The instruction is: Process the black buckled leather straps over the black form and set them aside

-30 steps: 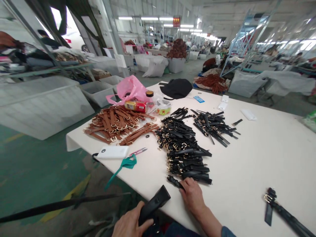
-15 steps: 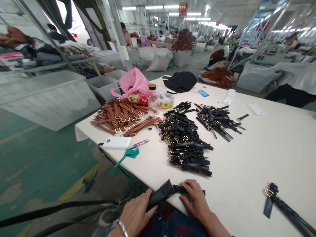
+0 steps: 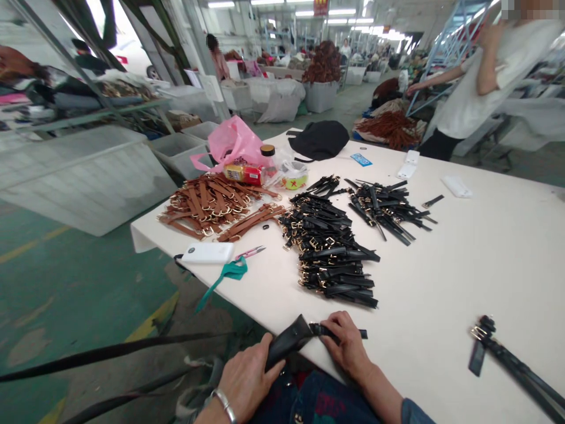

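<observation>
At the near table edge my left hand (image 3: pixel 247 374) is closed around a wide black leather strap (image 3: pixel 289 340), thumb on top. My right hand (image 3: pixel 346 344) pinches a narrow black buckle strap (image 3: pixel 364 334) at the wide strap's end; fingers hide most of the join. Long black straps (image 3: pixel 110 355) trail off to the left below the table. Beyond my hands lies a pile of black buckle straps (image 3: pixel 329 247) with gold-coloured buckles. A black strap with a gold buckle (image 3: pixel 507 359) rests on the right side of the table.
Brown leather straps (image 3: pixel 207 203), a white power bank (image 3: pixel 207 253), thread snips (image 3: pixel 251 252) and a green ribbon (image 3: pixel 233 268) lie left on the white table (image 3: pixel 441 282). Farther back are a pink bag (image 3: pixel 236 138) and black cap (image 3: pixel 320 140). A person (image 3: pixel 494 88) stands beyond the table.
A person in a white top has come into view at the upper right. My hands keep their hold on the straps, with only a slight shift; the view has moved a little.
</observation>
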{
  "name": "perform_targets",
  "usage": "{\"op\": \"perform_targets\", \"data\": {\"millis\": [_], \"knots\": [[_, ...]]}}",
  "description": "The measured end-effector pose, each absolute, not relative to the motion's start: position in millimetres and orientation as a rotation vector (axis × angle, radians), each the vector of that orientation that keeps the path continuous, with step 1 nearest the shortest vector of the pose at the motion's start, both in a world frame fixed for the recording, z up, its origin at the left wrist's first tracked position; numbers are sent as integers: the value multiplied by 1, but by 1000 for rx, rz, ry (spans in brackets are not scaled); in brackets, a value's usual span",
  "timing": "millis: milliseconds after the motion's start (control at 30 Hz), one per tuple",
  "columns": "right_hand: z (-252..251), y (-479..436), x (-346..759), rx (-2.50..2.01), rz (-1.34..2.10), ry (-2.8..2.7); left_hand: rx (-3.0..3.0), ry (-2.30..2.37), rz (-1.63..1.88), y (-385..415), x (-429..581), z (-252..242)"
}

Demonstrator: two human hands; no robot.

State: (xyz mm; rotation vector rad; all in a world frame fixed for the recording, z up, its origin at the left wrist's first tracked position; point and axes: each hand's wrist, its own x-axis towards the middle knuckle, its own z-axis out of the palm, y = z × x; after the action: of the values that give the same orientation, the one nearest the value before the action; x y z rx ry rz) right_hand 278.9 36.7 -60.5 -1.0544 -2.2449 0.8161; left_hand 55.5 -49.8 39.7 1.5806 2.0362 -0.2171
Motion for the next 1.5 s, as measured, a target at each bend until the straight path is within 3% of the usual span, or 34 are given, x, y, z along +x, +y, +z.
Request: {"op": "perform_targets", "data": {"millis": [1500], "knots": [[-64, 32, 278, -1095, 678, -2274, 1615, 2089, -263, -33, 67, 42]]}}
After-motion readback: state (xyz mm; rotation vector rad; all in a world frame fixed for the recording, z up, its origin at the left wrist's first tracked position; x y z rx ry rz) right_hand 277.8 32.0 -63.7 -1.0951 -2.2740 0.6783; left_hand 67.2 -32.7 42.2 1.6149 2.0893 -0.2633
